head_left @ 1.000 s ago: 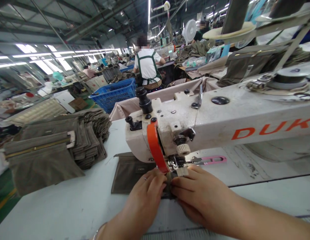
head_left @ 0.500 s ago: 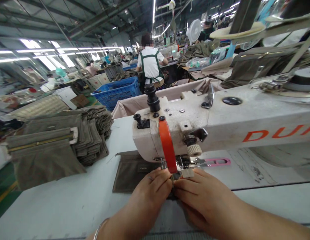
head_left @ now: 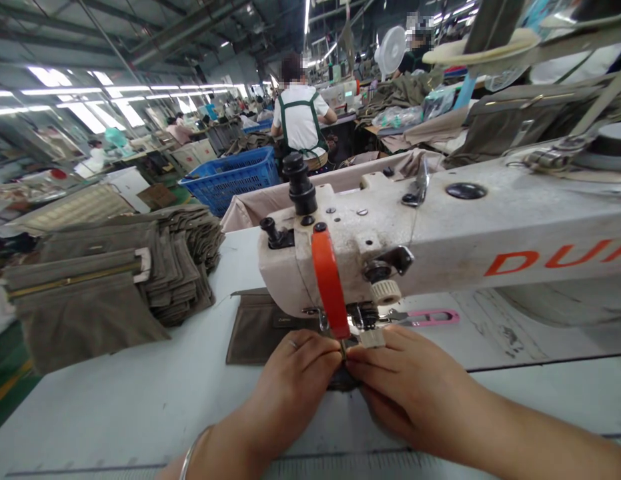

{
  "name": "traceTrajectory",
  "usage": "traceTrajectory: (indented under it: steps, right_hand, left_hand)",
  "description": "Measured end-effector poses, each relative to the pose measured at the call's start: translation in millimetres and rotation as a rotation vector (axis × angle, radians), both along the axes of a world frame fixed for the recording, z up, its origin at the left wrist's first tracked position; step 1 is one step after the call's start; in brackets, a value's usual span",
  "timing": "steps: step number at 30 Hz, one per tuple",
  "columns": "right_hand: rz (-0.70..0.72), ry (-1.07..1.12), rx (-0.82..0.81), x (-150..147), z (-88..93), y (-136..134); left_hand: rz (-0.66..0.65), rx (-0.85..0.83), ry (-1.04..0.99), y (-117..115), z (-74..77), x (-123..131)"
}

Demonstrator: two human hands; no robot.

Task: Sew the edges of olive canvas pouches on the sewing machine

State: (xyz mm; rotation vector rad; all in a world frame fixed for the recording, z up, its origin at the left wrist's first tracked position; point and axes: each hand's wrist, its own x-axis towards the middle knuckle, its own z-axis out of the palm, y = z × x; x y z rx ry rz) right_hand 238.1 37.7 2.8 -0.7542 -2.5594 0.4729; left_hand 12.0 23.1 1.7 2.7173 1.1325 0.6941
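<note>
Head view: an olive canvas panel [head_left: 260, 327] lies flat on the white sewing table [head_left: 115, 413], long axis left to right, its right end running under the presser foot [head_left: 364, 319]. Left hand [head_left: 290, 393] and right hand [head_left: 410, 380]: equally near, fingertips closed together on the panel's edge, just below the foot – a tight pinch from both sides.

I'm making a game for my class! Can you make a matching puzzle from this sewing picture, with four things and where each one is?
Things:
1 left hand
2 pink-handled snips
3 blue plastic crate
4 stack of olive cloth pieces

Places:
A on the white table, left of the sewing machine
B wearing a ring and a bangle
C beyond the table's far edge
D on the table, right of the needle

Right pairs: 1-B, 2-D, 3-C, 4-A
</note>
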Motion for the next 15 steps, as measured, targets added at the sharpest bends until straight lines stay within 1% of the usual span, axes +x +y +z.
traceTrajectory:
  steps: [4,9,15]
  right_hand:
    - [-0.028,0.019,-0.043,2.6,0.7,4.1]
    - [-0.047,0.012,-0.011,2.1,0.0,6.4]
    - [-0.046,-0.035,-0.005,0.5,-2.6,4.2]
  left_hand:
    - [0.031,0.002,-0.012,1.1,-1.0,0.9]
    - [0.027,0.010,-0.003,2.4,-0.6,1.2]
    - [-0.012,0.011,-0.007,0.9,2.6,3.2]
